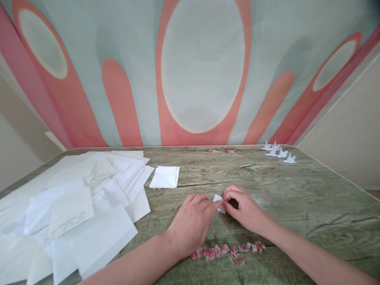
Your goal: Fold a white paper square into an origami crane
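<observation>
A small folded piece of white paper (219, 203) lies on the wood-patterned table between my two hands. My left hand (192, 219) rests over its left side, the index finger stretched onto the paper and the other fingers curled. That thumb is hidden beneath the hand. From the right, my right hand (242, 208) pinches the paper's edge between thumb and fingertips. Part of the paper is covered by the fingers, so its exact fold cannot be made out. Beyond my left hand sits a small stack of white paper squares (164, 177).
A wide, loose heap of white paper sheets (103, 237) covers the table's left side. Several folded paper cranes (274, 149) stand at the far right corner. Behind the table (311, 198) rises a grey-green and coral patterned wall covering (202, 67). Pink flowers (216, 251) are printed near the front.
</observation>
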{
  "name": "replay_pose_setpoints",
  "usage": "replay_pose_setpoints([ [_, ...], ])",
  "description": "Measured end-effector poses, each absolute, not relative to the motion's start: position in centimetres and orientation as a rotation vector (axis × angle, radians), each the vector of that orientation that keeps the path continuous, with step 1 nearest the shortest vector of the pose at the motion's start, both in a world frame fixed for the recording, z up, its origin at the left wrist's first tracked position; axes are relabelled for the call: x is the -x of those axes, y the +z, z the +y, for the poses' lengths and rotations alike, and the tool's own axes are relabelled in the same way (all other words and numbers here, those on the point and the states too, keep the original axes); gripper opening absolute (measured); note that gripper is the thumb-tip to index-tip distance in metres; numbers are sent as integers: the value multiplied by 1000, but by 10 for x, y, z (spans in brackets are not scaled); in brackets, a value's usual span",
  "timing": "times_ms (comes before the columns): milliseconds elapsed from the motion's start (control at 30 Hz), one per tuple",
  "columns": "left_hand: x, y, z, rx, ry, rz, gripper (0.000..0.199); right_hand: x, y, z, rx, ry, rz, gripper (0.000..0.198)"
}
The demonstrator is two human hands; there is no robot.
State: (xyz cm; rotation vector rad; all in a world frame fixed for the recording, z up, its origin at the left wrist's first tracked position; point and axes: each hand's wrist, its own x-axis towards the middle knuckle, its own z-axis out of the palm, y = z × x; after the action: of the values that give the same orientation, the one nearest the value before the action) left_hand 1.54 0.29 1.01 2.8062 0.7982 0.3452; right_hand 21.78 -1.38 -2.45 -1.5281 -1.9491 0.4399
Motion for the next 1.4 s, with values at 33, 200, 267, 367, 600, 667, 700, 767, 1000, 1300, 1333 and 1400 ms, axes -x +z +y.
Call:
replay_pose_setpoints([
  [33,-16,11,2,-2840,321,806,38,-218,-24,-14,1530,436,-1947,12],
  [200,-18,9,-3,-2963,226,853,34,-217,-23,-13,1549,425,-1946,13],
  [267,-19,8,-4,-2978,206,857,37,-217,-22,-13,1552,425,-1946,13],
  [367,-18,9,-5,-2978,197,860,38,-216,-22,-13,1558,420,-1939,13],
  [600,-17,12,-3,-2954,191,853,36,-216,-24,-12,1570,398,-1948,13],
  [667,-18,11,-2,-2954,190,858,37,-217,-24,-12,1571,389,-1949,13],
  [700,-18,11,-2,-2955,189,859,37,-217,-25,-12,1571,383,-1948,13],
  [767,-18,11,-1,-2955,188,854,38,-217,-25,-12,1569,370,-1945,13],
  [1000,-17,11,-1,-2944,191,845,39,-215,-24,-12,1576,365,-1943,13],
  [1300,-19,11,-3,-2951,210,862,40,-213,-22,-13,1591,343,-1952,13],
  [1333,-19,10,-4,-2949,212,866,41,-213,-22,-12,1588,341,-1954,13],
  [1400,-19,10,-4,-2952,210,867,41,-214,-23,-12,1582,335,-1958,13],
])
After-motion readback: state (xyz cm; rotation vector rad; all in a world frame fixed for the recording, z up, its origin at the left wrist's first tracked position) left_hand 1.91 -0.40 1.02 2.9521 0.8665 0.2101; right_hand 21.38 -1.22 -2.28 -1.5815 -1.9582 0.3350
